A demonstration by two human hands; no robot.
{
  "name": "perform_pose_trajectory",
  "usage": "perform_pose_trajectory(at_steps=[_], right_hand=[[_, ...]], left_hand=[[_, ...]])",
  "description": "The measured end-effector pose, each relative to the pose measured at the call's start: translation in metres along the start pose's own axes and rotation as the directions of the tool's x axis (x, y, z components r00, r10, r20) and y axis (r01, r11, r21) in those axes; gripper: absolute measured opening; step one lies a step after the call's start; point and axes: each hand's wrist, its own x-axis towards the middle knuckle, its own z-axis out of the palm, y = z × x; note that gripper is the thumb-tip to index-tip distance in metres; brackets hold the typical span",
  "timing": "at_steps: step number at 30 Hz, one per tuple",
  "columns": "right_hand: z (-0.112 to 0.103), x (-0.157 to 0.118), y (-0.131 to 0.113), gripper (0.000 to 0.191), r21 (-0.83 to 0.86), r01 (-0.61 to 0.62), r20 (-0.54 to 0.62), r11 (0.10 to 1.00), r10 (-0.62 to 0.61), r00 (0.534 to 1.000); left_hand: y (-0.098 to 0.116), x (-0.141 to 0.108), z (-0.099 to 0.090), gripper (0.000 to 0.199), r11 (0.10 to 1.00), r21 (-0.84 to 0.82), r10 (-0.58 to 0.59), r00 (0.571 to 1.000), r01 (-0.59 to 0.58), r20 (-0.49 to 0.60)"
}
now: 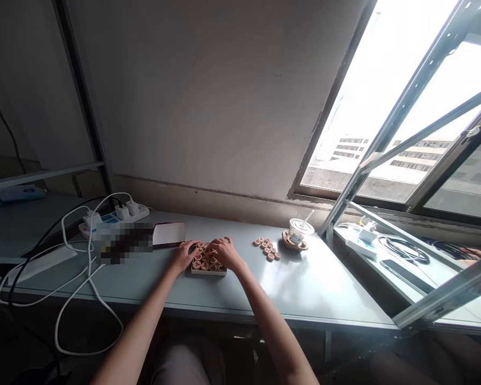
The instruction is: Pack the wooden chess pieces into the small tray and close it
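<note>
A shallow open box [209,273] lies on the table in front of me, filled with round wooden xiangqi pieces [204,266] marked with red and dark characters. My left hand [183,256] is closed around the left side of the box, thumb along its near edge and fingers at the far corner. Over the right part of the box, my right hand [227,253] reaches in with bent fingers, its fingertips down among the pieces. What those fingertips hold, if anything, is hidden. Several loose xiangqi pieces [268,249] lie flat on the table to the right.
The box lid [169,234] lies inside-up at the left, beside a blurred patch. A power strip [134,214] and looping white cables [90,275] occupy the left end. At the right, a lidded drink cup [300,230] stands in a wooden bowl [295,246]. Metal frame posts [356,171] rise beyond.
</note>
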Motion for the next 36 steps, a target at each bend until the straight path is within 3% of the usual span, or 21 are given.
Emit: perform_pose_trajectory(at_steps=[4,9,14,18,22,25,27,29,32,34,36], right_hand=[[0.005,0.003,0.003,0.036,0.066,0.013,-0.006,0.998,-0.012,1.0],[0.007,0.003,0.004,0.023,0.086,0.006,-0.024,0.996,-0.004,1.0],[0.001,-0.001,0.012,0.023,0.104,-0.053,-0.041,0.993,0.057,0.998],[-0.009,-0.024,0.042,0.023,0.091,-0.172,-0.125,0.981,0.182,0.975],[-0.015,-0.062,0.087,0.016,-0.088,-0.374,-0.178,0.923,0.355,0.918],[-0.018,-0.082,0.104,0.034,-0.162,-0.495,-0.242,0.854,0.452,0.859],[-0.019,-0.086,0.098,0.043,-0.133,-0.483,-0.275,0.866,0.436,0.857],[-0.018,-0.08,0.079,0.041,-0.061,-0.378,-0.254,0.924,0.351,0.901],[-0.011,-0.063,0.037,0.033,0.055,-0.114,-0.148,0.992,0.121,0.982],[-0.005,-0.05,0.012,0.027,0.093,0.023,-0.068,0.995,-0.017,0.998],[0.0,-0.039,-0.004,0.023,0.071,0.048,-0.025,0.996,-0.046,0.999]], left_hand=[[0.003,0.0,-0.001,0.034,1.0,-0.006,0.003,1.0,-0.003,-0.002],[0.006,0.0,-0.003,0.035,1.0,-0.014,-0.009,1.0,0.009,0.003],[0.006,0.0,-0.003,0.037,0.999,-0.022,-0.031,1.0,0.031,0.007],[0.004,0.0,-0.002,0.036,0.999,-0.022,-0.024,1.0,0.024,-0.003],[0.003,0.0,-0.002,0.037,0.999,-0.022,-0.032,0.999,0.032,0.007],[0.003,0.0,-0.002,0.038,0.999,-0.019,-0.042,0.999,0.042,0.017],[0.002,0.0,-0.002,0.038,0.999,-0.018,-0.04,0.999,0.04,0.016],[0.001,0.0,-0.001,0.037,0.999,-0.017,-0.039,0.999,0.039,0.011],[-0.001,0.001,0.0,0.038,0.999,-0.014,-0.037,0.999,0.038,0.01],[-0.003,0.001,0.001,0.038,0.999,-0.011,-0.03,1.0,0.03,0.005],[-0.004,0.001,0.002,0.038,1.0,-0.006,-0.019,1.0,0.019,-0.002]])
